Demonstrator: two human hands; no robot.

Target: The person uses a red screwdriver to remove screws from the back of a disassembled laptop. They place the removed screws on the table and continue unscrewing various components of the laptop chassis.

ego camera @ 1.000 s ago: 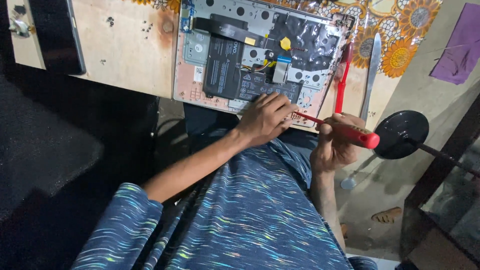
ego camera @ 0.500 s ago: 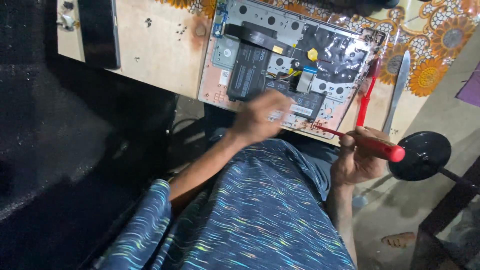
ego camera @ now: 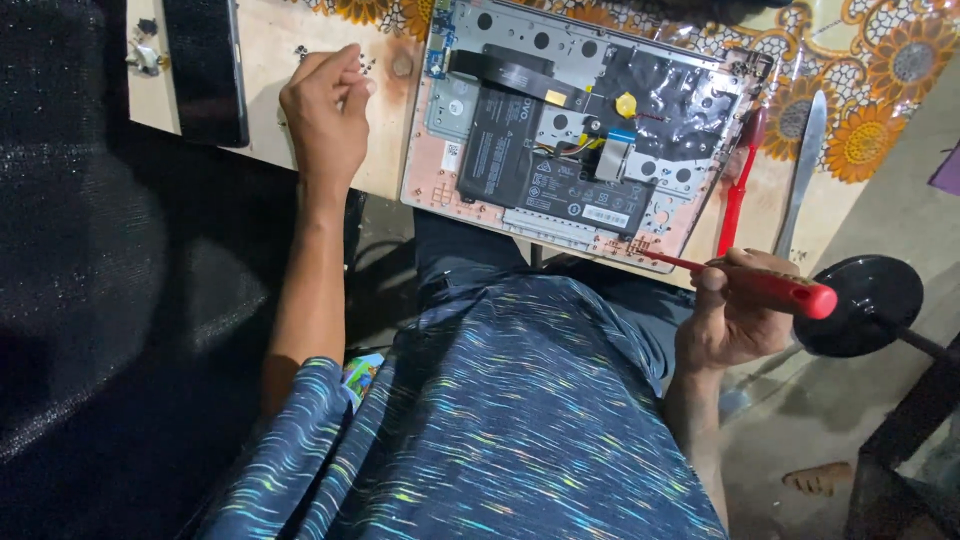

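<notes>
Looking down from a head cam at a person seated at a desk [ego camera: 270,120] w/ an opened laptop [ego camera: 585,130], bottom cover off, battery [ego camera: 500,145] and circuit boards showing. Left hand [ego camera: 322,115] is reaching away from the laptop to the bare wooden part of the desk, fingertips pinched together just above a scatter of tiny dark screws [ego camera: 365,65]; whether a screw is sitting in the pinch can't be told, too small. Right hand [ego camera: 735,320] is wrapping its grip closed around a red-handled screwdriver [ego camera: 775,288], thumb on top, shaft pointing left w/ the tip resting near the laptop's lower right edge.

A dark phone or tablet [ego camera: 205,65] is lying just left of the left hand. A second red tool [ego camera: 738,190] and a flat metal spudger [ego camera: 803,160] are lying beside the laptop's right side on a sunflower-print cloth [ego camera: 880,90]. A round black lamp base or stool [ego camera: 860,305] is sitting below the desk edge, at the right hand.

Judging the step: handling screws this small is going best w/ a light fingertip pinch, keeping them grouped in one spot on the desk, well apart from the edge, and holding the driver steady and off the boards so the tip isn't scratching anything.
</notes>
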